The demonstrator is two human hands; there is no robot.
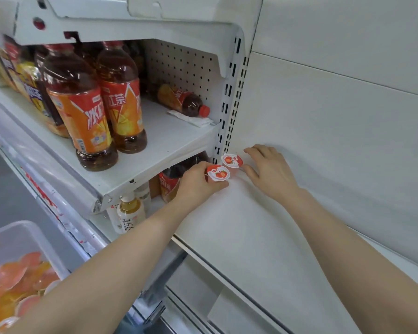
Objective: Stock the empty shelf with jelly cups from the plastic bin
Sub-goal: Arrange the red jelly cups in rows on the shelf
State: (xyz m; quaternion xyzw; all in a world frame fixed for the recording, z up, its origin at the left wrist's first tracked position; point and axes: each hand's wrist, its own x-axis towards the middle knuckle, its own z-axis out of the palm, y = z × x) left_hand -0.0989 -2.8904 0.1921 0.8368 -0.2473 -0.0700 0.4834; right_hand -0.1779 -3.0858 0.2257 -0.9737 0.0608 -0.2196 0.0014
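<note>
Two strawberry jelly cups with red-and-white lids stand at the back left corner of the white shelf [239, 225]. My left hand [198, 183] grips the nearer jelly cup [218, 173], which rests on the shelf. The farther jelly cup [232, 161] sits against the slotted upright. My right hand [268, 171] lies just to its right, fingers spread, with the fingertips at or near the cup's edge. The clear plastic bin [22, 237] at the lower left holds several orange and red jelly cups [17, 283].
Left of the slotted upright [229, 109], a higher shelf carries upright iced-tea bottles [82, 109] and one lying bottle [182, 101]. More bottles [130, 213] stand below it. A white panel [336, 141] backs my shelf, and another shelf edge [227, 297] shows below.
</note>
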